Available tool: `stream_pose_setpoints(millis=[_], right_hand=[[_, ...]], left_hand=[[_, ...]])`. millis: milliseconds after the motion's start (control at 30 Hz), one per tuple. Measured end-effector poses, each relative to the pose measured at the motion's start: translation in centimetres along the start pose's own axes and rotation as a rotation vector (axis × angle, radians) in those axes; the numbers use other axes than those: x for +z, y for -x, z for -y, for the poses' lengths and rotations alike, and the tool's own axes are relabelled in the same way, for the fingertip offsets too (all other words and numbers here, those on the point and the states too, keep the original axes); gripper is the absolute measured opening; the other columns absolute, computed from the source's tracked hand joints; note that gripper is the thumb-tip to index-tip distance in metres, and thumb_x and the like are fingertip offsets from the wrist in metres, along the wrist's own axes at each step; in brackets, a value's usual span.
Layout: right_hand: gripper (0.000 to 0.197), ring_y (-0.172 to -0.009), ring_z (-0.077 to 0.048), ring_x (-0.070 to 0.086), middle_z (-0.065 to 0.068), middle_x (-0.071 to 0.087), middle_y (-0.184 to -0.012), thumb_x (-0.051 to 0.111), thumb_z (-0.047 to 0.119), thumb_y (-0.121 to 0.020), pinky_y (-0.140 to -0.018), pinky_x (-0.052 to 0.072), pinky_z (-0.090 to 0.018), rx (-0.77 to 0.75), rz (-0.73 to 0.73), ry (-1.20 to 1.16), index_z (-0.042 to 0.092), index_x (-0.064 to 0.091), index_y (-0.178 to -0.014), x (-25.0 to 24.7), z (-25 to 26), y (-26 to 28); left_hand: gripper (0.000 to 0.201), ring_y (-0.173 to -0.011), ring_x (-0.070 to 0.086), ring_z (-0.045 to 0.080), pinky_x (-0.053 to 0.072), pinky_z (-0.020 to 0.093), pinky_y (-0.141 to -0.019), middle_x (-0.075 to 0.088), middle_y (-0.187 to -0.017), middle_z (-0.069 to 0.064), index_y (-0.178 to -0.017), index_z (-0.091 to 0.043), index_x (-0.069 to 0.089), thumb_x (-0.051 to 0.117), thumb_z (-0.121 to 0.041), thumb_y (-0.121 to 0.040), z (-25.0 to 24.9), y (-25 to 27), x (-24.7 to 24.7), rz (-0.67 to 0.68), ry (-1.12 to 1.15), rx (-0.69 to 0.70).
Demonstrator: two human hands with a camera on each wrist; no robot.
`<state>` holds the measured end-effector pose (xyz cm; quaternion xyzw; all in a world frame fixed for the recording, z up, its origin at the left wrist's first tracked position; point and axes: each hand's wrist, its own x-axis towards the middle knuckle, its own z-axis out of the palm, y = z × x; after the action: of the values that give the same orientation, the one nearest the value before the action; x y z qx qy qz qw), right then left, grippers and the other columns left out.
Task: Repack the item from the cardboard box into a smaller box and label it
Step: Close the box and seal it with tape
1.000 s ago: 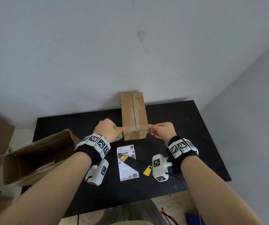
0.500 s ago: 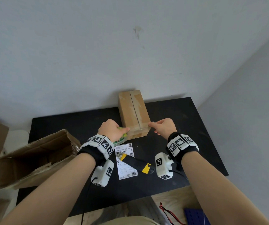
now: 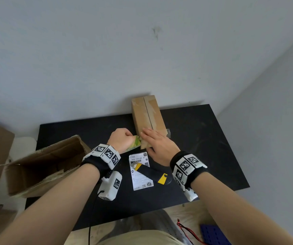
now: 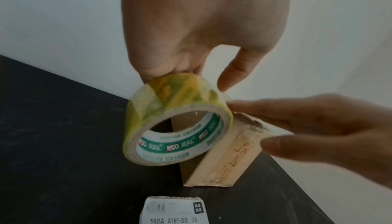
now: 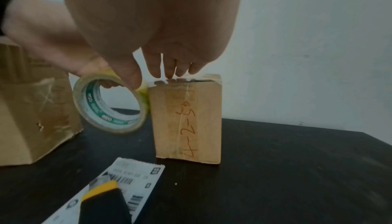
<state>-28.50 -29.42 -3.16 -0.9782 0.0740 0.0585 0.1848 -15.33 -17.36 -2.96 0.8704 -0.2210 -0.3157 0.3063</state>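
Observation:
A small closed cardboard box [image 3: 148, 117] lies lengthwise on the black table [image 3: 204, 138], handwriting on its near end [image 5: 187, 122]. My left hand [image 3: 120, 139] grips a roll of clear tape [image 4: 176, 120] against the box's near left corner; the same tape roll [image 5: 110, 106] shows in the right wrist view. My right hand [image 3: 157, 145] lies flat with straight fingers [image 5: 169, 69] pressing on the box's near top edge. A white shipping label [image 3: 140, 171] lies on the table in front of the box.
A black and yellow utility knife [image 3: 152, 173] rests across the label. A larger open cardboard box [image 3: 39, 165] lies on its side at the table's left edge. The table backs onto a grey wall. More cardboard stands at far left.
My right hand has let go of the tape end at the box's right side and moved left onto the box's near top. The left hand stays with the roll.

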Motion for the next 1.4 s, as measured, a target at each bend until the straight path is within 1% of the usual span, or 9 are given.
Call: stream_pose_setpoints(millis=[167,300,433,633,800,967,1067,1267,1400], right_hand=[[0.063,-0.146,-0.019,0.009,-0.005,0.010,-0.159,0.045,0.015,-0.094,-0.116,0.002,-0.027,-0.027,0.032,0.106,0.016,0.016,-0.150,1.1,-0.3,0.2],[0.066,-0.146,-0.018,0.009,-0.004,0.008,-0.159,0.044,0.007,-0.092,-0.114,0.000,-0.024,-0.034,0.027,0.118,0.016,0.015,-0.150,1.3,-0.5,0.2],[0.067,-0.146,-0.015,0.007,0.000,0.006,-0.159,0.043,0.004,-0.091,-0.116,0.004,-0.024,-0.009,0.055,0.086,0.019,0.014,-0.150,1.1,-0.8,0.4],[0.068,-0.146,-0.015,0.011,0.002,0.010,-0.159,0.045,0.002,-0.091,-0.115,0.009,-0.024,0.000,0.042,0.054,0.021,0.018,-0.150,0.9,-1.1,0.3],[0.061,-0.144,-0.017,0.019,0.003,0.014,-0.158,0.045,0.005,-0.092,-0.114,0.021,-0.027,0.044,0.062,-0.041,0.021,0.025,-0.148,0.0,-0.9,0.1],[0.040,-0.109,-0.026,0.058,-0.005,0.048,-0.137,0.051,0.010,-0.090,-0.082,0.053,-0.036,0.016,-0.131,-0.012,0.012,0.052,-0.130,-0.7,0.6,0.6],[0.019,-0.080,-0.028,0.062,-0.007,0.061,-0.103,0.055,0.014,-0.088,-0.060,0.047,-0.031,-0.021,-0.212,0.042,0.008,0.062,-0.104,0.5,1.7,1.6],[0.045,-0.117,-0.025,0.047,-0.007,0.046,-0.128,0.056,0.032,-0.090,-0.097,0.040,-0.037,0.297,0.217,0.114,0.011,0.045,-0.128,5.3,2.6,3.4],[0.040,-0.118,-0.024,0.048,-0.008,0.047,-0.128,0.055,0.019,-0.091,-0.097,0.041,-0.037,0.398,0.261,0.178,0.009,0.043,-0.128,8.1,2.8,4.1]], left_hand=[[0.018,-0.095,0.060,0.016,0.046,0.027,-0.082,0.065,-0.096,0.001,-0.099,-0.015,0.069,0.059,-0.014,-0.084,0.7,0.2,-1.1,0.083,0.036,0.032],[0.008,-0.089,0.064,0.020,0.051,0.033,-0.083,0.065,-0.086,0.001,-0.096,-0.017,0.060,0.060,-0.017,-0.088,0.8,0.2,-1.6,0.135,-0.016,0.061],[0.011,-0.089,0.063,0.020,0.045,0.026,-0.076,0.068,-0.093,0.005,-0.094,-0.016,0.064,0.063,-0.023,-0.086,1.0,-0.1,-1.9,0.114,-0.173,0.074],[0.019,-0.097,0.062,0.020,0.050,0.035,-0.087,0.068,-0.103,0.003,-0.101,-0.020,0.070,0.064,-0.031,-0.086,1.7,-0.9,-2.0,0.125,-0.295,0.028],[0.018,-0.093,0.060,0.022,0.046,0.035,-0.081,0.062,-0.096,0.006,-0.106,-0.022,0.060,0.062,-0.026,-0.088,1.4,-0.6,-2.2,0.124,-0.261,0.091],[0.013,-0.100,0.058,0.023,0.045,0.034,-0.083,0.062,-0.102,0.007,-0.100,-0.020,0.062,0.062,-0.025,-0.088,1.6,-0.1,-2.4,0.118,-0.257,0.107],[0.015,-0.097,0.059,0.024,0.046,0.034,-0.080,0.064,-0.101,0.008,-0.102,-0.019,0.062,0.061,-0.025,-0.088,1.6,0.0,-2.5,0.125,-0.257,0.123],[0.013,-0.091,0.062,0.023,0.047,0.032,-0.077,0.066,-0.094,0.008,-0.100,-0.019,0.061,0.059,-0.026,-0.089,2.0,0.3,-2.5,0.129,-0.224,0.137],[0.014,-0.089,0.061,0.021,0.049,0.035,-0.080,0.065,-0.094,0.005,-0.102,-0.020,0.060,0.058,-0.027,-0.090,2.5,0.4,-2.3,0.123,-0.205,0.140]])
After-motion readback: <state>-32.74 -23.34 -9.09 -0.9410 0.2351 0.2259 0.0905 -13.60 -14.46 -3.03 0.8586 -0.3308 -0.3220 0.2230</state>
